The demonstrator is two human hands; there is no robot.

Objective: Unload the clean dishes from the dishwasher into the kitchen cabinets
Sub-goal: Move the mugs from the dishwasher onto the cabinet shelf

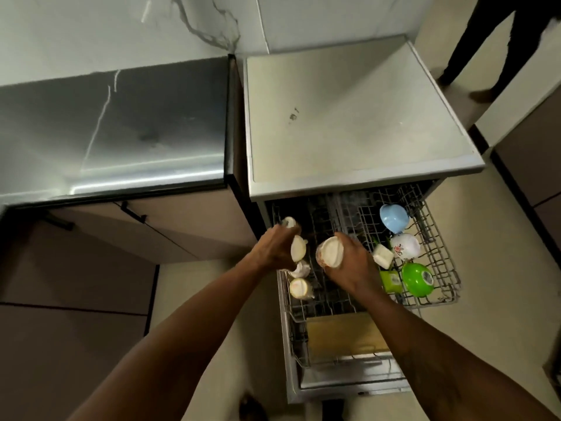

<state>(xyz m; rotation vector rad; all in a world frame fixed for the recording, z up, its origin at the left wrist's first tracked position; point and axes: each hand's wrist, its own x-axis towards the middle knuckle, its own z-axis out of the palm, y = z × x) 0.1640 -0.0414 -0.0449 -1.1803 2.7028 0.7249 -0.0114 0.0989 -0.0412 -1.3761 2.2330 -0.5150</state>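
Head view, looking down: your left hand (274,247) is closed around a cream cup (298,248), base turned toward the camera, above the left side of the dishwasher's pulled-out wire rack (437,238); a second small pale piece (289,222) shows at the fingertips of that hand, though whether it is gripped or merely behind them cannot be told. Your right hand (352,265) is wrapped around another cream cup (330,253), held tilted with its underside facing up, just right of the first and above the rack's middle. Below your left hand, still in the rack, sit a cream cup (299,288) upside down and a pale, blurred piece (300,269) just above it. On the rack's right side, from back to front: a light blue bowl (393,218), a white bowl with a floral print (405,246), a small white square dish (383,256), a green cup (391,281) and a green bowl (417,279), these last two side by side. A yellowish flat board (343,335) lies in the lower rack near the front. The dishwasher's grey top (349,117) stands beside a steel countertop (115,126), with brown cabinet doors (170,229) beneath that counter. At upper right, a second person's dark-clad legs (482,50) stand on the floor
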